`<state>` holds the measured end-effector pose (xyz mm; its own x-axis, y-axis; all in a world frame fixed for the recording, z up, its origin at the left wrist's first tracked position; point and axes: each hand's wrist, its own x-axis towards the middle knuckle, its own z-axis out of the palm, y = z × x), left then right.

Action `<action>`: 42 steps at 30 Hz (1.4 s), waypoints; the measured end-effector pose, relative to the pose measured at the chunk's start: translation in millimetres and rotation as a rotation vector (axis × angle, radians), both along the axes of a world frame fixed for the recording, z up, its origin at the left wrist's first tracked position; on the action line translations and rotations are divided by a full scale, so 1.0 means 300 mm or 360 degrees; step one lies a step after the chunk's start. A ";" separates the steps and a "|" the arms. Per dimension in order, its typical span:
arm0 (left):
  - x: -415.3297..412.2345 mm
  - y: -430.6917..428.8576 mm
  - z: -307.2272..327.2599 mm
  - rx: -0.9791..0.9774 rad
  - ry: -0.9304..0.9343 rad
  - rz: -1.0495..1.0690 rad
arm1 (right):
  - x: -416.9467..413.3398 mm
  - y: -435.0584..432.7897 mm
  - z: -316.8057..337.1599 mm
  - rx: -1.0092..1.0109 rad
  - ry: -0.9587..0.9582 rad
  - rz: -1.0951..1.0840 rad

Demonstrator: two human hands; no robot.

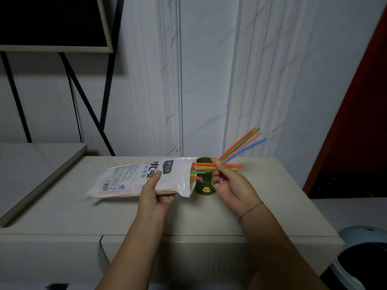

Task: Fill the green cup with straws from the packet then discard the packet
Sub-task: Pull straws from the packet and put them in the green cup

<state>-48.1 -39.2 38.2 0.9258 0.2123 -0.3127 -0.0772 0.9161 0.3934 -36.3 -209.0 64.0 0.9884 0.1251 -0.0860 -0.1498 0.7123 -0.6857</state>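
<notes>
Straws (pixel 217 166) are pinched by the right hand (pixel 229 182) at the packet (pixel 134 181) mouth, the packet clasped by the left hand (pixel 156 190); the green cup (pixel 204 185) could be knocked over.

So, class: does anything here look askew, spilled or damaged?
Nothing is spilled or damaged. The straws in the green cup lean steeply right; the left hand holds the packet level while the right hand pinches straws at its mouth.
</notes>
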 end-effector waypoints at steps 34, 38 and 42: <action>0.045 0.039 -0.021 -0.0023 0.0055 0.0080 | 0.038 -0.092 0.070 -0.0578 -0.0268 -0.0799; 0.054 0.064 -0.021 -0.0002 0.0108 0.0090 | 0.039 -0.182 0.085 -0.0743 -0.0248 -0.0951; 0.065 0.063 -0.024 0.0019 0.0120 0.0084 | 0.044 -0.226 0.086 -0.0923 -0.0225 -0.1062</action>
<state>-28.7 -20.3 31.0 0.8873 0.2641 -0.3781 -0.0950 0.9069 0.4106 -23.2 -276.9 89.7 0.8460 -0.5050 0.1710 0.2848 0.1567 -0.9457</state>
